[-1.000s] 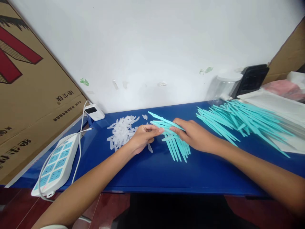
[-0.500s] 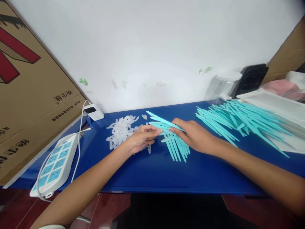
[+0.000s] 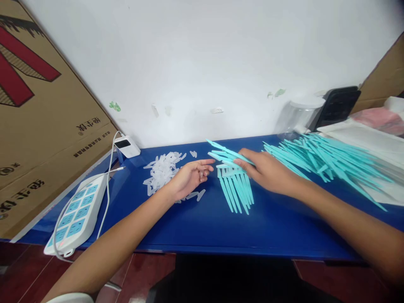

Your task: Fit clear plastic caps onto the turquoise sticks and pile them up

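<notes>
My right hand (image 3: pixel 259 168) grips several slim turquoise sticks (image 3: pixel 227 152), shaped like eyebrow razors, between thumb and fingers. Their tips fan out to the left. Just short of those tips is my left hand (image 3: pixel 194 177), index finger stretched out and the other fingers loosely curled; I see nothing held in it. Under the held sticks, a row of turquoise sticks with clear capped ends (image 3: pixel 235 191) lies on the blue table. Small translucent caps (image 3: pixel 162 170) form a loose pile behind my left hand, and a few lie apart from it.
A large heap of turquoise sticks (image 3: pixel 328 158) spreads at the right, partly over white packaging (image 3: pixel 385 176). Behind it stand a clear jar (image 3: pixel 301 115) and a dark device (image 3: pixel 337 105). At left are a power strip (image 3: pixel 75 214), a white cabled device (image 3: pixel 127 146) and a cardboard box (image 3: pixel 57 126).
My left hand has drawn away from the stick ends and its index finger has straightened. My right hand still holds its sticks. The whole view has shifted slightly.
</notes>
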`<state>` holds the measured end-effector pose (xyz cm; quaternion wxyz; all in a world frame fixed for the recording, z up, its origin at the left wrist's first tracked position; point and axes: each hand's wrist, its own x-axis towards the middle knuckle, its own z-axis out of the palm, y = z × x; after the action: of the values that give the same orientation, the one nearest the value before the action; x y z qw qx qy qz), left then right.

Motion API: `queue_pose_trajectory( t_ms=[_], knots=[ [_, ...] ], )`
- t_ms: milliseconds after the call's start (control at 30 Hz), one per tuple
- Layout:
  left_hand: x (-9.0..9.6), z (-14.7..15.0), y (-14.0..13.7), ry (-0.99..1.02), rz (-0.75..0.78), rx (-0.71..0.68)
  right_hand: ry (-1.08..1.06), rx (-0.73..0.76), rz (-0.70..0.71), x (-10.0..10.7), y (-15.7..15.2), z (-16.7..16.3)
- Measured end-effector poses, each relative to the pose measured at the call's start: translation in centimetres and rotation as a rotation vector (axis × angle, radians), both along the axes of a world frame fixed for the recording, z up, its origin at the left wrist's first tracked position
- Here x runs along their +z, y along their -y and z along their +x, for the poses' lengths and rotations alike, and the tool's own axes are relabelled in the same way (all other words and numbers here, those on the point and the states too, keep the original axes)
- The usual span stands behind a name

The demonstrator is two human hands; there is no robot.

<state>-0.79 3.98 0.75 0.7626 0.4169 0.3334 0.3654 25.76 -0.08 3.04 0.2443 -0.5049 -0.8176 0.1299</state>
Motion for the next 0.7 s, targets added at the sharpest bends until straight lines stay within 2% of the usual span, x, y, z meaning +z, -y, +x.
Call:
queue_pose_trajectory(
  t_ms=[67,267,467,600,700],
  knots=[
    [0.4,-0.6,-0.4,-0.052,0.045,0.036,0.002,-0.027,-0.006,0.0,-0.3,0.4],
    [0.9,-1.3,-0.5,-0.19,0.263,-0.008,-0.04,0.016,-0.043,-0.2,-0.5,0.5],
    [0.3,-1.3,-0.8,-0.42,0.441,0.137,-0.172,0.106,-0.182,0.2,-0.2,0.5],
    [0.5,-1.6,-1.2,-0.421,0.54,0.208,-0.233,0.159,-0.309,0.6,-0.2,0.7],
    [0.8,-1.6,-1.1,-0.394,0.554,0.215,-0.23,0.173,-0.341,0.6,-0.4,1.0]
  ],
)
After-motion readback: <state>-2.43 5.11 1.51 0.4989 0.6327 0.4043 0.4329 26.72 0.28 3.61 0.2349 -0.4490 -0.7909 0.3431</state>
